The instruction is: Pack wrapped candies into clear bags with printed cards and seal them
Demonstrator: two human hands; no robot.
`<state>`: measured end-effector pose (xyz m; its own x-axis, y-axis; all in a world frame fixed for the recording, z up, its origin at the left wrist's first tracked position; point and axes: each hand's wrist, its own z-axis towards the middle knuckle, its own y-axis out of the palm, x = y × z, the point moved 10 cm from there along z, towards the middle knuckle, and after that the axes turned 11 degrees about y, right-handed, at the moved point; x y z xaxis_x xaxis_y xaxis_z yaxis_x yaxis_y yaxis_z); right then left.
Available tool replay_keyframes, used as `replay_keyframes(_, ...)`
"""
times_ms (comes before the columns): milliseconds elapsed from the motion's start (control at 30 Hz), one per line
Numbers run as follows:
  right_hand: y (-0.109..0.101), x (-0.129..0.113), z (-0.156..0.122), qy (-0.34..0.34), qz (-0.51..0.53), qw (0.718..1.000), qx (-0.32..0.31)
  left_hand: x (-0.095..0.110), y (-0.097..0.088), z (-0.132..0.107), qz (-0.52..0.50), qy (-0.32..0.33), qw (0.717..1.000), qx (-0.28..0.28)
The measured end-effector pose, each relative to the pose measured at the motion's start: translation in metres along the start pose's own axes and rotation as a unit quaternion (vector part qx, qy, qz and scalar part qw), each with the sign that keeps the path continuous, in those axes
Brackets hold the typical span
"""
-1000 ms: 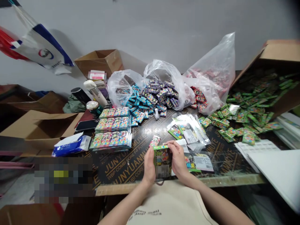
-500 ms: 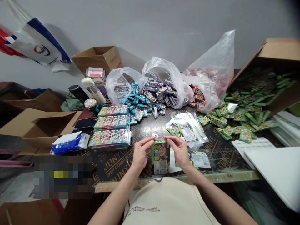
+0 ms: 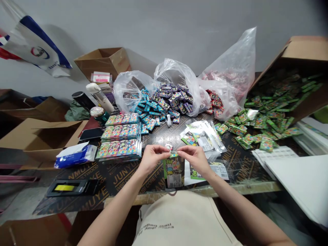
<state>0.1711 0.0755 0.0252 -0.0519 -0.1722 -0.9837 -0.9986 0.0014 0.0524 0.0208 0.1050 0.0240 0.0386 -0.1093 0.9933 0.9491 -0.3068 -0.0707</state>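
Note:
Both hands pinch the top edge of a printed plastic pouch [image 3: 175, 172], dark with a green border, which hangs upright near the table's front edge. My left hand [image 3: 153, 158] grips its top left corner, fingers closed. At the top right corner my right hand [image 3: 195, 158] is closed in the same way. A small white-and-red packet [image 3: 168, 146] shows just beyond the pouch's top; whether it touches the fingers I cannot tell. Under and beside my right wrist lie more flat printed pouches [image 3: 220, 168], and others [image 3: 203, 136] are piled further back.
Stacks of filled packs [image 3: 119, 148] stand to the left. Along the back, clear bags spill blue packets [image 3: 151, 109], purple packets [image 3: 176, 97] and red packets [image 3: 215, 100]. Green packets [image 3: 266, 124] pour from a carton at right. A tape dispenser [image 3: 71, 188] lies front left, near an open carton [image 3: 51, 136].
The view has shifted slightly, and the scene sits a little higher and further left. My hands have drawn slightly closer together along the pouch's top edge.

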Motion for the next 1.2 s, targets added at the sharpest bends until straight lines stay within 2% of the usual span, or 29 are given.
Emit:
replay_keyframes(100,0.0,0.003,0.004,0.006,-0.008,1.0,-0.02,0.009,0.002,-0.002,0.047,0.034,0.998,-0.014)
replay_keyframes(200,0.0,0.007,0.002,0.0,-0.015,1.0,-0.027,0.03,0.007,-0.011,0.122,0.122,0.985,-0.026)
replay_keyframes(300,0.001,-0.001,-0.009,-0.052,-0.049,0.997,-0.027,0.048,0.014,-0.022,0.197,0.226,0.953,-0.04)
replay_keyframes(400,-0.003,-0.01,-0.018,-0.113,-0.098,0.988,-0.042,0.052,0.016,-0.028,0.241,0.283,0.927,-0.049)
replay_keyframes(433,-0.014,-0.01,-0.016,-0.127,-0.115,0.985,-0.027,0.051,0.017,-0.028,0.253,0.29,0.921,-0.057)
replay_keyframes(500,-0.049,-0.006,-0.005,-0.148,-0.171,0.973,0.049,0.047,0.02,-0.028,0.275,0.294,0.912,-0.076)
replay_keyframes(567,-0.088,0.005,0.011,-0.152,-0.264,0.942,0.138,0.046,0.022,-0.029,0.285,0.299,0.907,-0.083)
replay_keyframes(600,-0.1,0.016,0.022,-0.139,-0.331,0.922,0.145,0.046,0.021,-0.03,0.286,0.303,0.906,-0.079)
replay_keyframes(667,-0.114,0.045,0.044,-0.098,-0.456,0.876,0.119,0.046,0.02,-0.032,0.285,0.308,0.905,-0.062)
replay_keyframes(733,-0.12,0.069,0.056,-0.072,-0.525,0.843,0.09,0.047,0.019,-0.033,0.288,0.31,0.905,-0.044)
replay_keyframes(767,-0.121,0.076,0.059,-0.07,-0.538,0.836,0.083,0.047,0.019,-0.034,0.289,0.311,0.905,-0.036)
replay_keyframes(867,-0.116,0.084,0.059,-0.082,-0.543,0.832,0.074,0.046,0.019,-0.035,0.284,0.311,0.906,-0.03)
replay_keyframes(1033,-0.104,0.086,0.052,-0.113,-0.548,0.827,0.063,0.043,0.021,-0.036,0.29,0.312,0.903,-0.05)
replay_keyframes(1200,-0.104,0.094,0.054,-0.115,-0.559,0.819,0.066,0.039,0.025,-0.033,0.316,0.301,0.897,-0.07)
